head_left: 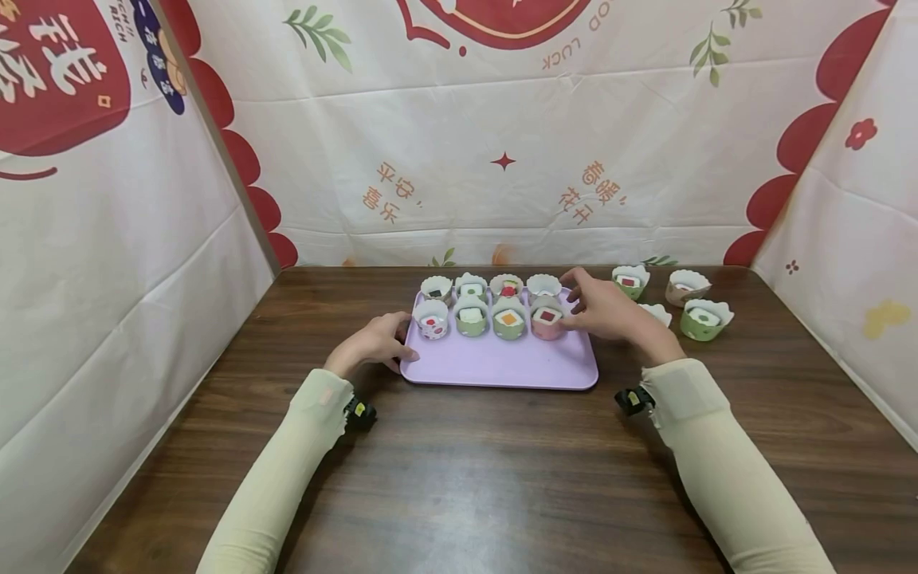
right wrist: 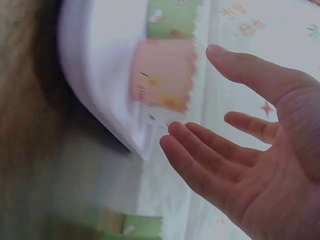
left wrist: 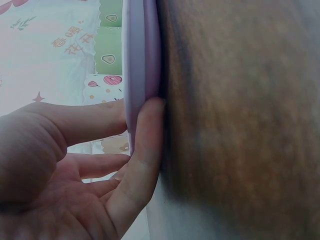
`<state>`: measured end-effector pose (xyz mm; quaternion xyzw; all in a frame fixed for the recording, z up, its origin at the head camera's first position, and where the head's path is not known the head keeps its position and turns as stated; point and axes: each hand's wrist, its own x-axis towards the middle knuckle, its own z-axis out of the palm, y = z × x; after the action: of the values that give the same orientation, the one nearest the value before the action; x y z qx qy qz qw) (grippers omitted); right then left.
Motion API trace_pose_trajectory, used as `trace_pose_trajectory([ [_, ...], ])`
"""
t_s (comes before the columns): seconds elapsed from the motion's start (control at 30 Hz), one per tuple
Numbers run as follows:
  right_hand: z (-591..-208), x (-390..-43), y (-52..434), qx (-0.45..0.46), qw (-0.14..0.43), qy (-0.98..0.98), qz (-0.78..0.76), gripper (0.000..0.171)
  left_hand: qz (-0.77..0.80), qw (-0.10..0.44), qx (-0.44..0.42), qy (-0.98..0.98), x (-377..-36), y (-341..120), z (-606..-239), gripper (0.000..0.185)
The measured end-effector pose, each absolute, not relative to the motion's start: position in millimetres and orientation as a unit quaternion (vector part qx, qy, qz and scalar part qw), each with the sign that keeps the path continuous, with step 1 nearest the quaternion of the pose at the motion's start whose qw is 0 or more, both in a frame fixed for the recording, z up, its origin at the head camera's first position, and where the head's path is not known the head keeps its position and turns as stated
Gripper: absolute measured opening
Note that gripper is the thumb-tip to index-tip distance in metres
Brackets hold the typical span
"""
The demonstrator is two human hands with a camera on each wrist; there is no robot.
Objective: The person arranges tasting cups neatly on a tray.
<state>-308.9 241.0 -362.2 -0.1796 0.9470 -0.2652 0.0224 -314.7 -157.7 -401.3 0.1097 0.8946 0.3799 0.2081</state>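
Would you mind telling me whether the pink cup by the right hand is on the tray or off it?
On it. The pink cup stands upright at the right end of the lavender tray's front row.

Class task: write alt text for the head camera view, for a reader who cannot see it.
A person's left hand holds the left edge of a lilac tray on a dark wooden table, while the right hand hovers open beside a pink paper cup. Eight paper cups stand in two rows on the tray; more stand on the table to the right.
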Motion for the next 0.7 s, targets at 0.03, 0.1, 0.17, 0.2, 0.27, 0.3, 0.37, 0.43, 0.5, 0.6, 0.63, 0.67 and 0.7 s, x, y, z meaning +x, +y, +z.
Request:
trace_pose_trajectory([
  [0.03,-358.6,-307.2,243.4,-0.177,0.024,0.946,-0.271,0.071,0.379,0.208,0.109,0.895,-314.6,-157.7,-401.2,0.081],
  [0.1,-351.8,-304.3,250.3,-0.173,0.026,0.945,-0.276,0.074,0.379,0.208,0.107,0.895,-314.3,-157.5,-401.2,0.081],
  [0.17,-345.5,-301.6,258.3,-0.164,0.023,0.945,-0.283,0.077,0.380,0.208,0.106,0.895,-314.0,-157.3,-401.0,0.081],
  [0.2,-342.9,-300.6,263.2,-0.161,0.017,0.945,-0.285,0.078,0.382,0.207,0.104,0.895,-313.6,-157.2,-400.8,0.081],
  [0.27,-338.3,-298.9,273.8,-0.154,0.008,0.945,-0.288,0.080,0.383,0.207,0.105,0.894,-313.3,-157.0,-400.5,0.081],
  [0.3,-336.3,-298.2,278.8,-0.147,0.006,0.945,-0.292,0.080,0.383,0.207,0.104,0.894,-313.0,-157.0,-400.4,0.081],
  [0.37,-333.4,-297.0,290.1,-0.134,0.005,0.945,-0.298,0.083,0.383,0.207,0.104,0.894,-313.0,-157.0,-400.7,0.081],
  [0.43,-331.4,-295.8,301.0,-0.122,0.008,0.946,-0.301,0.086,0.381,0.208,0.106,0.895,-312.9,-156.9,-400.6,0.081],
  [0.5,-330.6,-294.5,311.5,-0.108,0.006,0.948,-0.300,0.087,0.380,0.208,0.105,0.895,-313.1,-156.6,-400.7,0.081],
  [0.6,-330.9,-294.0,327.4,-0.098,-0.006,0.947,-0.307,0.084,0.381,0.209,0.104,0.895,-313.4,-156.6,-400.4,0.081],
  [0.63,-331.0,-293.7,332.4,-0.094,-0.010,0.946,-0.311,0.081,0.381,0.209,0.103,0.895,-313.5,-156.7,-400.6,0.081],
  [0.67,-330.7,-292.8,337.0,-0.089,-0.013,0.946,-0.311,0.079,0.382,0.209,0.102,0.895,-313.6,-156.9,-400.7,0.080],
  [0.7,-330.7,-292.0,342.1,-0.082,-0.013,0.946,-0.313,0.078,0.382,0.209,0.101,0.895,-313.6,-157.2,-400.7,0.080],
])
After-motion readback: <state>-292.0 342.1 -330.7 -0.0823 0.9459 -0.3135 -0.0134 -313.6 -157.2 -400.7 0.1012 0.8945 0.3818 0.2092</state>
